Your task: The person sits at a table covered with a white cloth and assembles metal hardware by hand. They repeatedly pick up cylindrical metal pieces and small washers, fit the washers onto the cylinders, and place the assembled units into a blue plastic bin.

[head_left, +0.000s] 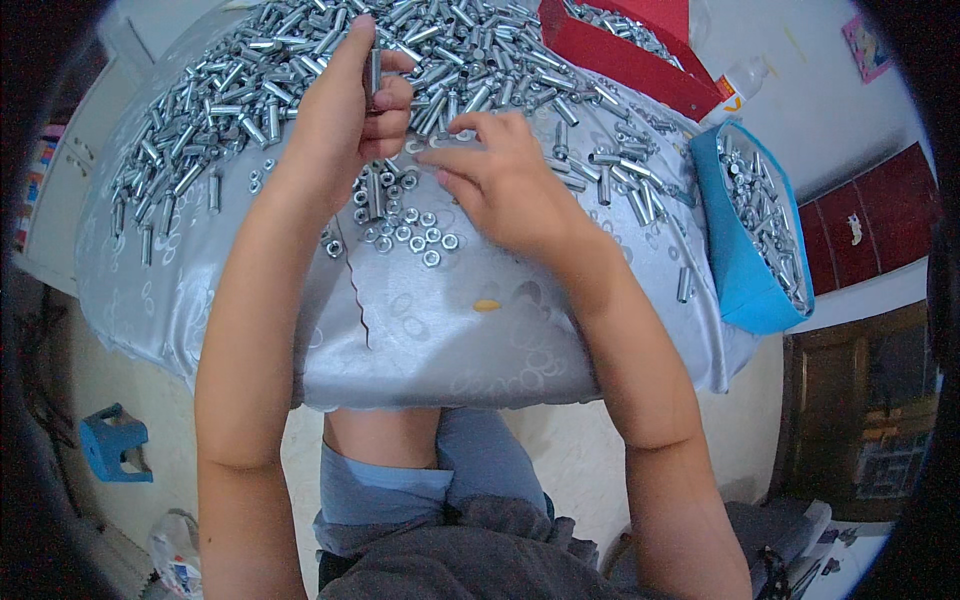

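Note:
My left hand (pixel 355 110) is raised over the near edge of a large heap of shiny metal sleeves (pixel 440 60). Its thumb and fingers are closed around one upright metal sleeve (pixel 376 72). To the right, my right hand (pixel 510 180) hovers low over the table with its fingers bent and apart, and nothing shows between them. Beside its fingertips lie several loose hex nuts (pixel 418 238). Another metal sleeve (pixel 376 197) rests among the nuts, below my left hand.
A silvery patterned tablecloth (pixel 430 340) covers the table, with a small yellow piece (pixel 487 305) on it. At the far right stand a red box (pixel 630 65) of metal parts, a white bottle (pixel 745 78) and a blue fabric bin (pixel 735 250) filled with fasteners. A blue stool (pixel 115 443) is on the floor.

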The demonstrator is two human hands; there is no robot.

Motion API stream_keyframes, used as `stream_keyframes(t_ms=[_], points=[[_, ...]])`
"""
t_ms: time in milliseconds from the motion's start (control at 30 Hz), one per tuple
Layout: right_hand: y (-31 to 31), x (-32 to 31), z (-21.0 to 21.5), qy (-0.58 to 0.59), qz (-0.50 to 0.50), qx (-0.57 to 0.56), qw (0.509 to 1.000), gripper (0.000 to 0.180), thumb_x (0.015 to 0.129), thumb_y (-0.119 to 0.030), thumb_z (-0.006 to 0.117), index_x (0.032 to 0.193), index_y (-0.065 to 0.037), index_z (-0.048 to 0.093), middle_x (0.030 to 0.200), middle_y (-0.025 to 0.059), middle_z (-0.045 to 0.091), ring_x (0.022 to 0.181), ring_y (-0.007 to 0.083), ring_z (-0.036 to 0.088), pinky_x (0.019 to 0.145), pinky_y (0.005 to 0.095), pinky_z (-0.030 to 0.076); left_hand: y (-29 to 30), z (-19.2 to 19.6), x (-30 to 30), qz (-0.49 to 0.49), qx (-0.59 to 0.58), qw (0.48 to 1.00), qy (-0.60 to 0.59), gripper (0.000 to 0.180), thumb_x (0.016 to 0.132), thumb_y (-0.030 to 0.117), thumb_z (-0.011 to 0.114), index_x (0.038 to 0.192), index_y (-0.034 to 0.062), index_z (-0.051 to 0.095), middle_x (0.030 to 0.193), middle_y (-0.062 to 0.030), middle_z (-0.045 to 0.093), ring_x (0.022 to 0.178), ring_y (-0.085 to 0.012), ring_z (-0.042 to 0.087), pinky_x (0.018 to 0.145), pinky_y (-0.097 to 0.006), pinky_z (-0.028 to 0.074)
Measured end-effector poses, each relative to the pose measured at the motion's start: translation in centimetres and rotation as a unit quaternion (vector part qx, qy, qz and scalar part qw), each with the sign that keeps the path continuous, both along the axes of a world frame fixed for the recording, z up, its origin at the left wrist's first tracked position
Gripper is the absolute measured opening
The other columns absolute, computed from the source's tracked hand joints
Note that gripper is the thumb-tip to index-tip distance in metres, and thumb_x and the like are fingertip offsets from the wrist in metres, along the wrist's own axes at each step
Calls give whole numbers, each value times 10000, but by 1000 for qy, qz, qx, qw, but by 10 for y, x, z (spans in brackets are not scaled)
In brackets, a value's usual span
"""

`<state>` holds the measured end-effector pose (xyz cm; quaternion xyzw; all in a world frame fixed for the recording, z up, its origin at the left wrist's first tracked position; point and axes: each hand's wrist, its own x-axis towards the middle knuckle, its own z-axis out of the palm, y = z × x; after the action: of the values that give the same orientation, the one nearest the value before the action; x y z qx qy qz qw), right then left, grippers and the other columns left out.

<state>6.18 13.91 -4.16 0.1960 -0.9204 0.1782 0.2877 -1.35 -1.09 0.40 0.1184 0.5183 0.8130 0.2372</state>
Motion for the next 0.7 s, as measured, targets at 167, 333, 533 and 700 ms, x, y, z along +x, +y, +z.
stream_keyframes(t_ms=[167, 333, 533, 700], points=[[-9, 4, 2, -49, -11, 38, 998, 222, 744, -128, 615, 962, -151, 657, 1034, 116, 525, 958, 296, 449, 859, 358, 379, 1, -3, -3, 2, -22, 999, 42, 322, 875, 374, 425, 905, 60, 488, 525, 67, 269, 402, -38, 210, 372, -205, 164], [-4, 4, 6, -48, -13, 42, 998, 219, 717, -128, 645, 935, -144, 659, 999, 104, 531, 961, 284, 449, 853, 349, 382, 3, 1, 0, 8, -28, 997, 68, 256, 862, 288, 472, 876, 38, 525, 518, 68, 310, 399, -28, 229, 374, -198, 177], [-4, 5, 9, -74, -13, -25, 997, 156, 694, -114, 655, 829, -45, 616, 890, 94, 552, 897, 272, 477, 810, 343, 396, 7, 1, 5, 12, -70, 992, 107, 228, 851, 278, 521, 873, 53, 554, 525, 76, 280, 403, -25, 232, 374, -196, 183], [-4, 2, 25, -139, 26, -405, 903, 120, 746, -79, 621, 841, -18, 582, 772, 49, 591, 700, 151, 547, 630, 281, 445, 10, -2, 4, 18, -101, 986, 135, 217, 833, 275, 554, 881, 63, 562, 543, 77, 318, 432, -24, 261, 391, -193, 204]])
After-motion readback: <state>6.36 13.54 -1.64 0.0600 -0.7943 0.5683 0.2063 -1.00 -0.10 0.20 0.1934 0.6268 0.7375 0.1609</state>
